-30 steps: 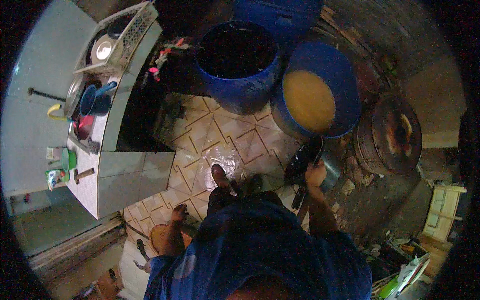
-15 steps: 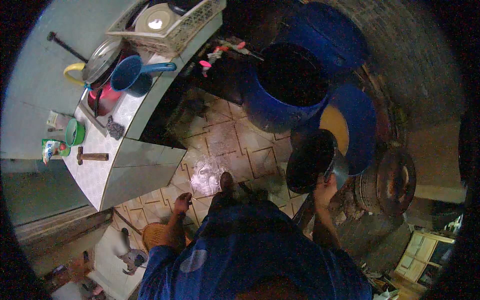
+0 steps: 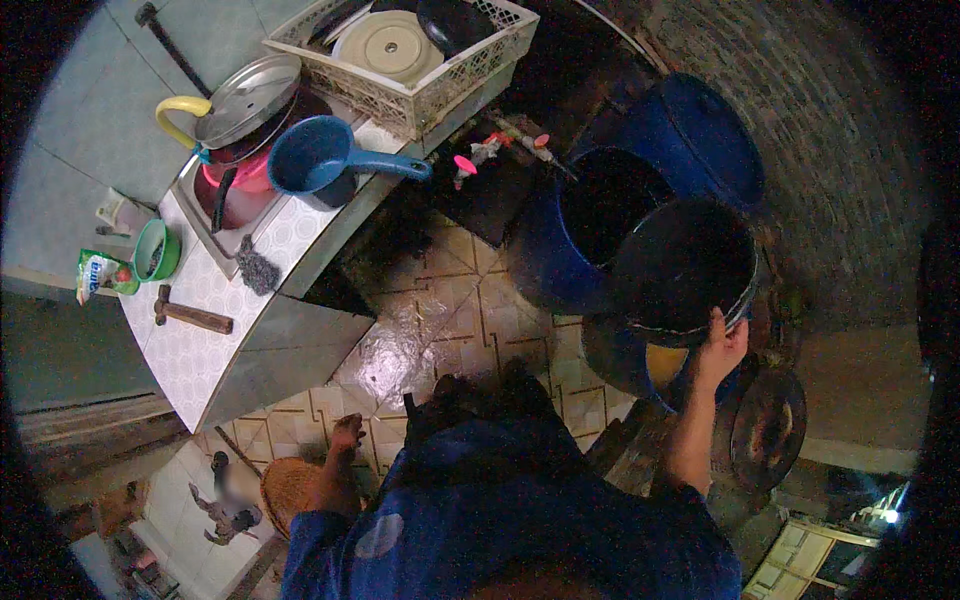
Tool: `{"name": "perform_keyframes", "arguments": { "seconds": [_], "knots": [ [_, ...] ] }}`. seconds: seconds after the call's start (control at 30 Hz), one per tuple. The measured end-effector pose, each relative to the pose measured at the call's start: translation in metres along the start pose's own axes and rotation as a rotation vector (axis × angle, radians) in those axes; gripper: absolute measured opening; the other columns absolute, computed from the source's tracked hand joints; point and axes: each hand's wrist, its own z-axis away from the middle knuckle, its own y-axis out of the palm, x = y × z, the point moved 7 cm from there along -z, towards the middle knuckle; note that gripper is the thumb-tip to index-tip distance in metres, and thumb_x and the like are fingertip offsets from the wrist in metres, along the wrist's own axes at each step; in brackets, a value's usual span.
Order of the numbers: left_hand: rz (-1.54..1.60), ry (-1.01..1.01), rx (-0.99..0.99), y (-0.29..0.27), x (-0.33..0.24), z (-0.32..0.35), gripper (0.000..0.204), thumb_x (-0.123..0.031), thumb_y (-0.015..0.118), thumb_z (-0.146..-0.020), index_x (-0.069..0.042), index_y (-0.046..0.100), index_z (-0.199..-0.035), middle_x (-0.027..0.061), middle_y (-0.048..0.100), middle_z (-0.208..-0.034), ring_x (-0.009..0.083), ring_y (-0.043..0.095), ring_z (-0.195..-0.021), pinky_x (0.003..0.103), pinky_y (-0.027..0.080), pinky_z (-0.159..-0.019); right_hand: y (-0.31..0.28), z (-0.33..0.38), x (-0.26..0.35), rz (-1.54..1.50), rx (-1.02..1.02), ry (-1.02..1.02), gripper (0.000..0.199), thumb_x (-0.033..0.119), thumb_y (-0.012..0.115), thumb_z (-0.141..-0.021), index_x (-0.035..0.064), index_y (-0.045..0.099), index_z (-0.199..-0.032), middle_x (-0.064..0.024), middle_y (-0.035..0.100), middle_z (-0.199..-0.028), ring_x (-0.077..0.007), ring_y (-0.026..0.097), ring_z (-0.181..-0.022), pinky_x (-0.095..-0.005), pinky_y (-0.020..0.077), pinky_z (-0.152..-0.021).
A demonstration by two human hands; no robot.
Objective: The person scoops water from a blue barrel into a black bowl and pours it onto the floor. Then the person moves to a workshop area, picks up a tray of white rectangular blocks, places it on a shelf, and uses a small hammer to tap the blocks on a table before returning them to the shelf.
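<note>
Wet tiled floor (image 3: 420, 330), brick wall (image 3: 800, 120), right hand (image 3: 722, 350) fingers gripping black pot (image 3: 685, 265), left hand (image 3: 345, 435) fingers unclear.

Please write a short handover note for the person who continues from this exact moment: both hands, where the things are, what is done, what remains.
Right hand: grips the rim of a black round pot, lifted and tilted, its dark inside facing the camera.
Left hand: empty, hanging low beside the body over the tiled floor.
Below the pot: a blue barrel with yellowish contents; beside it an open blue barrel, dark inside.
Done: pot is off the floor.
Left: the pot is not yet set down anywhere.
</note>
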Motion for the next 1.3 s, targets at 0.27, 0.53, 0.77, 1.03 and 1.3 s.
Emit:
{"name": "perform_keyframes", "arguments": {
  "seconds": [0.27,0.53,0.77,1.03,1.3],
  "knots": [
    [0.552,-0.258,-0.133,0.023,0.027,0.018,0.051,-0.042,0.066,-0.09,-0.01,0.054,-0.126,0.0051,0.062,-0.101,0.0246,0.064,-0.085,0.045,0.053,-0.064,0.08,-0.095,-0.062,0.236,0.146,-0.102,0.017,0.013,0.067,-0.088,0.0025,0.054,-0.087,-0.0005,0.048,-0.071,-0.0109,0.043,-0.065,-0.0278,0.0396,-0.058],
    [-0.024,0.094,0.034,0.068,-0.048,0.019,0.049,-0.038,0.067,-0.089,-0.006,0.056,-0.124,0.0075,0.061,-0.11,0.0233,0.063,-0.094,0.04,0.055,-0.078,0.164,-0.137,-0.142,0.343,0.391,-0.168,0.016,0.014,0.064,-0.087,0.0028,0.053,-0.09,-0.0139,0.054,-0.064,-0.0267,0.054,-0.055,-0.038,0.0446,-0.053],
    [0.531,-0.218,-0.25,0.099,-0.123,0.034,0.05,-0.036,0.067,-0.088,-0.007,0.053,-0.127,0.0061,0.062,-0.112,0.0255,0.066,-0.095,0.041,0.056,-0.073,0.206,-0.148,-0.189,0.353,0.544,-0.323,0.014,0.011,0.062,-0.083,0.002,0.057,-0.092,-0.0216,0.061,-0.071,-0.0402,0.062,-0.063,-0.0451,0.0494,-0.057],
    [0.456,-0.075,-0.244,0.101,-0.155,0.007,0.042,-0.033,0.061,-0.094,-0.003,0.057,-0.122,0.0079,0.064,-0.097,0.0239,0.067,-0.08,0.042,0.055,-0.064,0.237,-0.137,-0.267,0.02,0.604,-0.034,0.027,0.012,0.069,-0.081,-0.0023,0.06,-0.102,-0.0164,0.065,-0.074,-0.0261,0.066,-0.068,-0.0383,0.0492,-0.061],
    [0.292,-0.009,-0.259,0.119,-0.15,0.011,0.035,-0.031,0.062,-0.092,-0.003,0.063,-0.112,0.0093,0.067,-0.092,0.0201,0.063,-0.075,0.04,0.055,-0.065,0.206,-0.233,-0.302,-0.589,0.464,0.709,0.022,-0.002,0.065,-0.077,0.0045,0.062,-0.098,-0.0066,0.067,-0.095,-0.0209,0.063,-0.083,-0.0333,0.0508,-0.078]
  ]
}}
